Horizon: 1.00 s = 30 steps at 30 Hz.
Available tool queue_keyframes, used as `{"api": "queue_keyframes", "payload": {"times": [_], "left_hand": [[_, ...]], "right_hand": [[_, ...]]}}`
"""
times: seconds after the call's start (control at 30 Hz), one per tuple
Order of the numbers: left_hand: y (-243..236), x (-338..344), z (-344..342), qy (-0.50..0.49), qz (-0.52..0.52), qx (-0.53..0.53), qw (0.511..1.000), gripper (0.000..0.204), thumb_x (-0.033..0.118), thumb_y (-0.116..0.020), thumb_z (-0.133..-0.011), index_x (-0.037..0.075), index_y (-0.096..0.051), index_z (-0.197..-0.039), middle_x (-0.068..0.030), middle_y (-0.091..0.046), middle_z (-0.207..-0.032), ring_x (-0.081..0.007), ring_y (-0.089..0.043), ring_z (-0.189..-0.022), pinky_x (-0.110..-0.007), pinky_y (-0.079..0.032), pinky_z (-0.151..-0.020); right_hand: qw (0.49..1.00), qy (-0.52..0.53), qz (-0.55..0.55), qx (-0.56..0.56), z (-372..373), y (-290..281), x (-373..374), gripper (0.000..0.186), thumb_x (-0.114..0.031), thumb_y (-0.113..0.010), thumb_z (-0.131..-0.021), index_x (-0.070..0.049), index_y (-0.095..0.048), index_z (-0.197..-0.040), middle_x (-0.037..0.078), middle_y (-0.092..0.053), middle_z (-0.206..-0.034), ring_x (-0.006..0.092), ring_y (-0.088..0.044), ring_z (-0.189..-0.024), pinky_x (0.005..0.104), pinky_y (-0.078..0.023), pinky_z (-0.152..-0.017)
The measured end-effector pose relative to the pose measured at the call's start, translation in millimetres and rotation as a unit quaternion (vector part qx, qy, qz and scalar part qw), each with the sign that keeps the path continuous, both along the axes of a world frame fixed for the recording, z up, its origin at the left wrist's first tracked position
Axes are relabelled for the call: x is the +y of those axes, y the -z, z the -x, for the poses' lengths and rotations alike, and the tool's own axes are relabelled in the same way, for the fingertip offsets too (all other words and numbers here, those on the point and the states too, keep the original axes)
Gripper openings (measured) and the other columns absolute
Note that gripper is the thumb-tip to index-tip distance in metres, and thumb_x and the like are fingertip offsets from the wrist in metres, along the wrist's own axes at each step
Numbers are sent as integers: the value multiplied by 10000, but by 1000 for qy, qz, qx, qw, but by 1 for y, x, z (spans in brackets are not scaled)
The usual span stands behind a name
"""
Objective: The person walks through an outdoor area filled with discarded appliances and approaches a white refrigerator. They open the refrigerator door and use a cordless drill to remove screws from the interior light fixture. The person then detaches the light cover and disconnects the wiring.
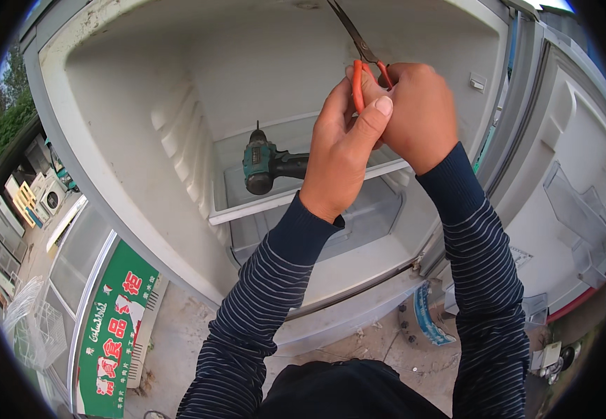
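Observation:
Red-handled scissors [359,43] are raised inside an open white refrigerator [114,126], blades pointing up toward its top. Both hands are closed around the handles: my left hand [341,146] has its thumb against them, and my right hand [422,119] wraps them from the right, its fingers partly hidden. The two hands touch. Behind and left of them, a teal and black cordless drill [261,164] with a bit fitted lies on the shelf [233,206].
The open door [568,105] with clear racks stands at the right. A lower clear tray [390,209] sits under the shelf. Outside at left are a green-fronted display cabinet [111,332], wire baskets [41,328] and old appliances [52,199]. A concrete ground [362,346] lies below.

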<state>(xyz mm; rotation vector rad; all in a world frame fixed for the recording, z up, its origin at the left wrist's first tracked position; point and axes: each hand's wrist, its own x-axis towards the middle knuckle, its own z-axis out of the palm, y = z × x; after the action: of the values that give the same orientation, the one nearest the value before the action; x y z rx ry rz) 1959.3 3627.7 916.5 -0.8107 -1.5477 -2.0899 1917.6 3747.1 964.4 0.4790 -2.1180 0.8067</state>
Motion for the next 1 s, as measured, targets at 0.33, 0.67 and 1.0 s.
{"api": "queue_keyframes", "payload": {"times": [0.33,0.67,1.0], "left_hand": [[2,-1,9,-68,1,24,997,292,303,-577,-1054,24,-567,-1141,34,-490,-912,-88,-433,-854,-253,-413,-801],[-5,-4,18,99,-161,-105,976,286,367,-529,-1037,91,-596,-1069,24,-532,-908,-88,-496,-835,-257,-426,-727],[-18,-13,20,53,-162,-114,979,350,285,-492,-986,10,-666,-1115,-38,-613,-847,-150,-586,-726,-324,-492,-595]], "right_hand": [[998,28,-31,36,-9,9,-14,281,-240,-730,-776,20,-640,-720,236,-670,-692,433,-693,-674,478,-562,-607],[995,67,18,76,-12,17,-42,309,-243,-702,-843,31,-657,-708,222,-668,-657,419,-692,-630,454,-569,-588],[970,-194,108,-98,-34,7,-16,273,-174,-648,-861,98,-657,-856,233,-694,-749,364,-691,-681,424,-543,-658]]}}
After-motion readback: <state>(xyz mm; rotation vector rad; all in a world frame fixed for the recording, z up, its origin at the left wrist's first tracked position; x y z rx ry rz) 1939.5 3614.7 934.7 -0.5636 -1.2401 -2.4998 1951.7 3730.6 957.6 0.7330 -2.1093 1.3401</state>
